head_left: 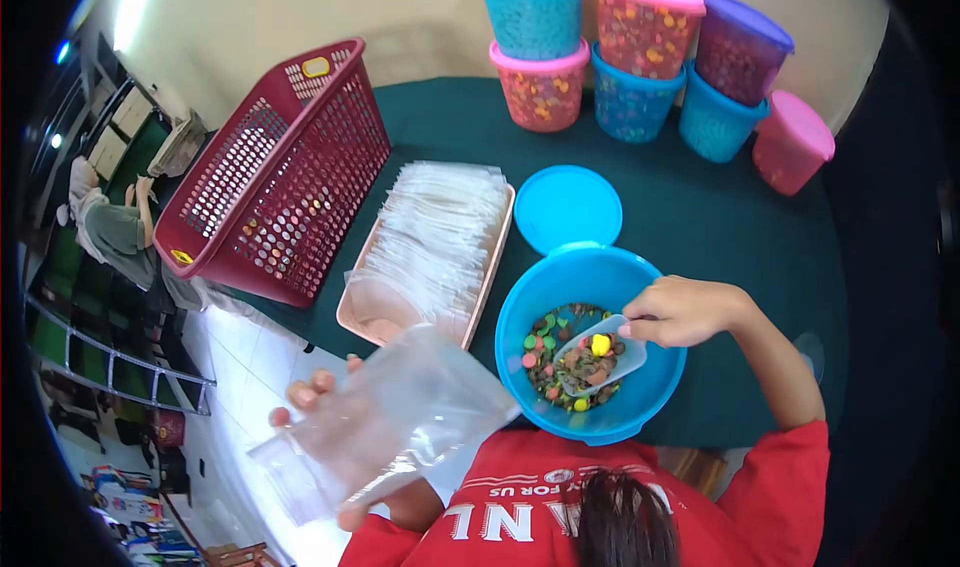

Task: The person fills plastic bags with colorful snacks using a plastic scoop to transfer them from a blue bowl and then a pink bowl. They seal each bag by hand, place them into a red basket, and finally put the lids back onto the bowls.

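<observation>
Right hand (685, 312), fingers closed on clear scoop (632, 359), loaded, inside blue tub (655, 392) on green-covered bench (715, 237); left hand (365, 437), fingers holding clear plastic bag (425, 392) near tub's left side.

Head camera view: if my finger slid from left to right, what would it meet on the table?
Dark red plastic basket with holes → pale peach plastic tray of clear bags → flat round blue lid → pink tub with a pink lid.
</observation>
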The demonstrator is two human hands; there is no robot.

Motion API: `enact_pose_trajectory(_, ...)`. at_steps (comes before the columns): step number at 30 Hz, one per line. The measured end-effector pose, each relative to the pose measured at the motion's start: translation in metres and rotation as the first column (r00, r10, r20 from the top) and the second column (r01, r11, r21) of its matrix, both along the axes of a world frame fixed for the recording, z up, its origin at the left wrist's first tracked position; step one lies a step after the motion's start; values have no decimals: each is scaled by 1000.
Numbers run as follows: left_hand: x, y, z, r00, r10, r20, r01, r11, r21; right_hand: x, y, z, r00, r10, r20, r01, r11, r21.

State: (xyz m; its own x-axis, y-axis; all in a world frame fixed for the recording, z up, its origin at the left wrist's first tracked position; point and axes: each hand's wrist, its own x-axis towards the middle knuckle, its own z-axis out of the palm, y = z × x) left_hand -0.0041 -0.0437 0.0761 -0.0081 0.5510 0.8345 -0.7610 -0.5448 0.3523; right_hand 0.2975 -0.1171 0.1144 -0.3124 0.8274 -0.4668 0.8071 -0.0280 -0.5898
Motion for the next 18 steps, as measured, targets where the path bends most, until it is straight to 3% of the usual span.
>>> enact_pose_trajectory(2, 19, -15, -10, 947, 134, -293, -177, 976, -125, 10, -11, 23, 997, -71, 18, 68, 989, 130)
enact_pose_trajectory(4, 43, -29, -22, 793, 195, -578, -374, 904, -208, 19, -19, 43, 991, -128, 28, 122, 977, 173)
enact_pose_trajectory(6, 77, -30, -24, 798, 314, -515, -370, 929, -6, 25, -23, 57, 982, -189, 27, 179, 961, 212)
enact_pose_trajectory(8, 85, -29, -28, 771, 271, -576, -335, 942, -4, 30, -26, 65, 960, -279, 2, 272, 936, 224)
enact_pose_trajectory(13, 97, -27, -9, 680, 260, -686, -277, 957, 88, 30, -26, 79, 960, -278, -23, 269, 901, 340)
enact_pose_trajectory(18, 104, -29, -5, 654, 262, -710, -260, 959, 115, 28, -23, 98, 965, -260, -45, 261, 921, 289)
